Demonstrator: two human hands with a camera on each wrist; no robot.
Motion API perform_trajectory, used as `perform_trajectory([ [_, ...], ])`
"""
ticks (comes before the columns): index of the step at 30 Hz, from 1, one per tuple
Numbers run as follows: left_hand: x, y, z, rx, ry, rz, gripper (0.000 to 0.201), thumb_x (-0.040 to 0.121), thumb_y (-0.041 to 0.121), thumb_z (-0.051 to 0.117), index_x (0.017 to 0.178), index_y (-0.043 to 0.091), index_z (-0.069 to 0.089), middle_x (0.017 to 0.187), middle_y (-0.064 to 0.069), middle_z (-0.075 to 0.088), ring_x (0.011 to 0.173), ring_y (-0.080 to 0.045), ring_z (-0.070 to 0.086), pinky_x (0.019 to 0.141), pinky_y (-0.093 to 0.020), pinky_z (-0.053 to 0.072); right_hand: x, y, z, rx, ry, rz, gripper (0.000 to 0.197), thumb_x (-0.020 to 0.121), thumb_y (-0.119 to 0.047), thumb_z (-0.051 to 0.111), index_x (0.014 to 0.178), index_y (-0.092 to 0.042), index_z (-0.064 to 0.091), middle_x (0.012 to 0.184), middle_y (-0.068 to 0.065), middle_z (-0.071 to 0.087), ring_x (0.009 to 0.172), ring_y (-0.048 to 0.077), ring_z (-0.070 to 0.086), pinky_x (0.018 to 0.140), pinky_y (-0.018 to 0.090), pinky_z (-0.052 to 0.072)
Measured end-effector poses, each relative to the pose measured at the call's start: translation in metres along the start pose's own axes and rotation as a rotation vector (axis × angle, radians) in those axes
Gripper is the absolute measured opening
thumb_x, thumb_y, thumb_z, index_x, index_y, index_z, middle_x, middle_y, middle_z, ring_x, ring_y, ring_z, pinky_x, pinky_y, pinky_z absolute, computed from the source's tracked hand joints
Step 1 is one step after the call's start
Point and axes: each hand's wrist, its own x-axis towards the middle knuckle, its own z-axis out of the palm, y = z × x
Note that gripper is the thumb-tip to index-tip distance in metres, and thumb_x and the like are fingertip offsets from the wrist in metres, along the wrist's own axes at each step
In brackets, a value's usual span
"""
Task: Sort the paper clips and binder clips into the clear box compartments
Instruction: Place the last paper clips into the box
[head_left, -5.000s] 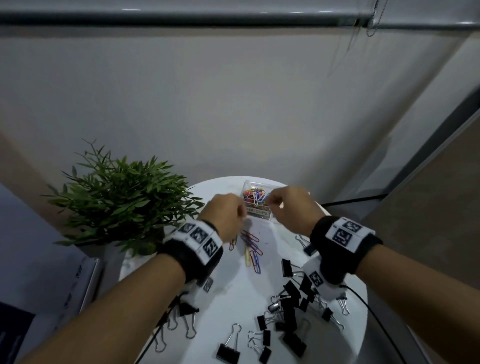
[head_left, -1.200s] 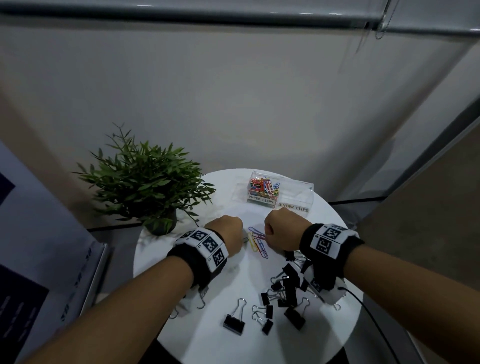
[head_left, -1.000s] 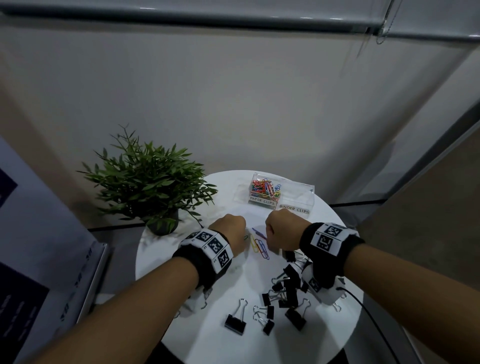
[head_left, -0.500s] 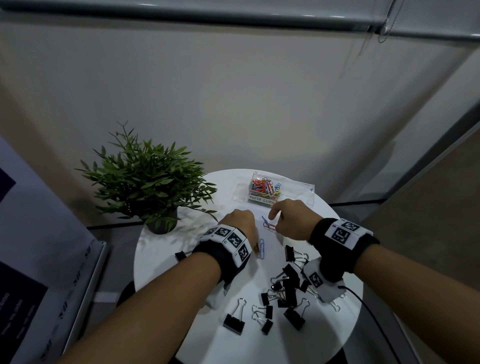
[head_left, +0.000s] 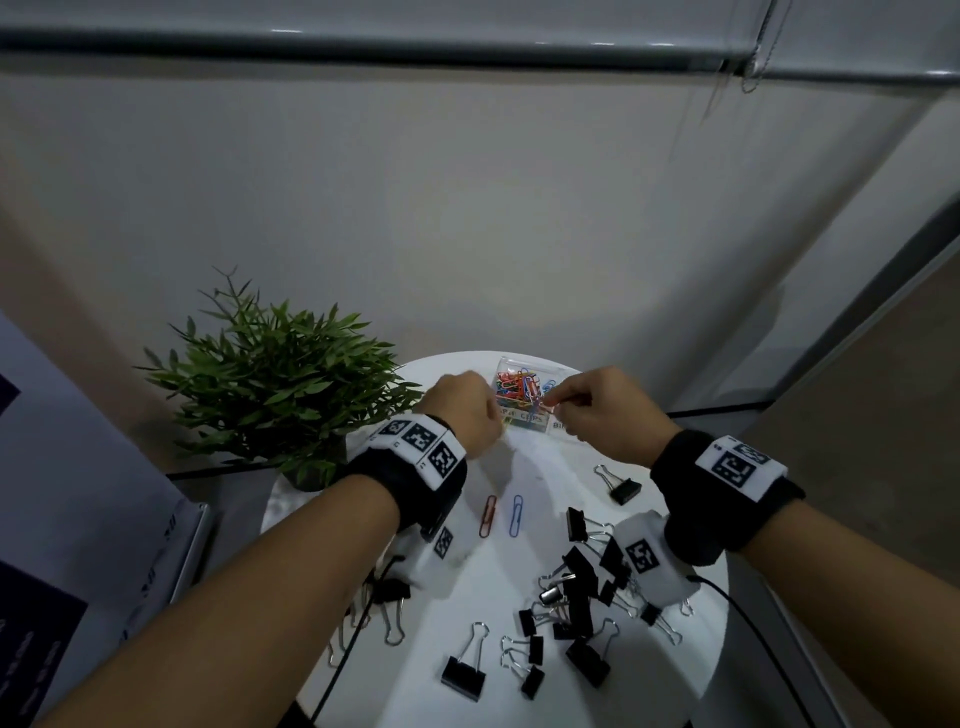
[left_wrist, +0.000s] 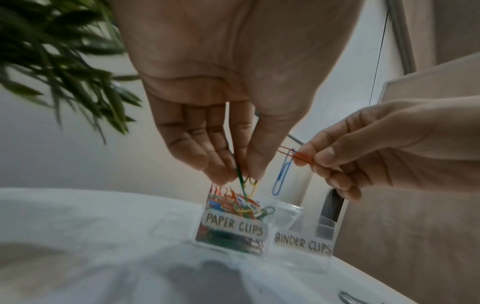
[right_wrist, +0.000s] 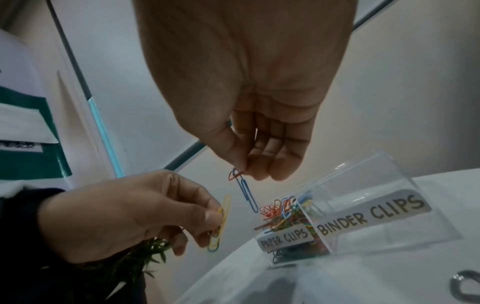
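Observation:
The clear box stands at the far side of the round white table; its PAPER CLIPS compartment holds several coloured clips, while the BINDER CLIPS compartment looks empty. My left hand hovers just left of the box and pinches yellow and green paper clips. My right hand, above the box, pinches an orange paper clip from which a blue clip dangles. A red clip and a blue clip lie on the table.
Several black binder clips lie scattered on the near half of the table, one apart near my right wrist. A potted plant stands at the table's left. A black cable trails off the right edge.
Both hands have risen from the loose clips mid-table and moved forward to the box, each carrying paper clips. Fewer clips lie on the table than before.

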Motion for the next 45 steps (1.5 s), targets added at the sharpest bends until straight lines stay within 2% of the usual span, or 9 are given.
perform_trajectory([
  [5,0.030,0.020,-0.012,-0.030,0.113,0.058,0.016,0.079,0.016,0.060,0.076,0.016,0.076,0.082,-0.007,0.074,0.083,-0.028,0.068,0.079,-0.033,0.057,0.016,0.007,-0.009,0.102,0.119,0.066,0.021,0.083,-0.007,0.058,0.076,-0.023,0.069,0.058,-0.001,0.062,0.067,0.027,0.066,0.067,0.036,0.053],
  [11,0.061,0.034,-0.004,0.043,0.041,0.030,0.015,0.078,0.017,0.063,0.088,0.013,0.074,0.094,-0.011,0.073,0.088,-0.031,0.068,0.079,-0.034,0.057,0.044,0.006,-0.002,0.044,0.098,0.180,0.023,0.076,-0.009,0.063,0.064,-0.028,0.060,0.069,0.004,0.065,0.073,0.026,0.066,0.073,0.035,0.055],
  [17,0.066,0.027,0.012,0.057,0.073,0.059,0.022,0.080,0.012,0.061,0.101,0.014,0.060,0.100,-0.012,0.066,0.090,-0.033,0.064,0.076,-0.035,0.054,0.067,0.006,0.023,-0.077,0.081,0.207,0.016,0.078,-0.012,0.066,0.066,-0.022,0.062,0.074,0.000,0.063,0.067,0.018,0.059,0.050,0.015,0.038],
  [22,0.063,0.019,0.013,0.115,0.108,0.132,0.022,0.079,0.006,0.057,0.093,0.016,0.070,0.094,-0.010,0.069,0.089,-0.033,0.065,0.078,-0.037,0.055,0.062,0.008,0.029,-0.242,0.067,0.155,0.015,0.081,-0.015,0.057,0.076,-0.018,0.071,0.086,0.007,0.071,0.083,0.028,0.065,0.071,0.027,0.050],
  [29,0.048,0.017,0.005,0.170,0.103,0.158,0.024,0.086,0.012,0.055,0.095,0.023,0.074,0.102,-0.005,0.067,0.095,-0.030,0.063,0.075,-0.032,0.049,0.049,0.004,0.023,-0.445,0.054,0.024,0.023,0.089,-0.026,0.056,0.105,-0.019,0.071,0.109,0.007,0.056,0.100,0.029,0.058,0.077,0.032,0.042],
  [32,0.027,0.013,-0.001,0.093,0.147,0.169,0.020,0.086,0.017,0.054,0.090,0.023,0.072,0.096,-0.003,0.069,0.091,-0.027,0.064,0.078,-0.033,0.052,0.031,0.000,0.024,-0.411,0.076,-0.032,0.018,0.088,-0.025,0.054,0.098,-0.024,0.069,0.104,0.004,0.060,0.094,0.026,0.059,0.073,0.031,0.042],
  [35,-0.005,0.006,0.006,0.167,0.018,0.138,0.011,0.086,0.025,0.060,0.089,0.021,0.069,0.087,0.000,0.066,0.086,-0.023,0.065,0.074,-0.030,0.051,0.007,0.000,0.033,-0.388,-0.096,-0.026,0.019,0.081,-0.021,0.050,0.080,-0.023,0.069,0.090,0.002,0.070,0.085,0.025,0.064,0.072,0.030,0.051],
  [39,-0.030,0.000,0.023,0.334,-0.226,0.040,0.032,0.079,0.034,0.070,0.101,0.012,0.063,0.104,-0.011,0.066,0.096,-0.029,0.064,0.081,-0.033,0.053,-0.018,-0.001,0.051,-0.458,-0.285,0.033,0.015,0.079,-0.031,0.060,0.070,-0.019,0.063,0.081,0.004,0.068,0.076,0.024,0.063,0.067,0.028,0.051],
  [45,-0.033,-0.002,0.031,0.409,-0.278,0.013,0.029,0.085,0.018,0.064,0.111,0.008,0.058,0.116,-0.015,0.063,0.106,-0.032,0.062,0.082,-0.034,0.050,-0.029,-0.010,0.068,-0.602,-0.282,0.037,0.033,0.081,-0.045,0.064,0.089,-0.013,0.060,0.093,0.010,0.064,0.084,0.028,0.063,0.066,0.030,0.046],
])
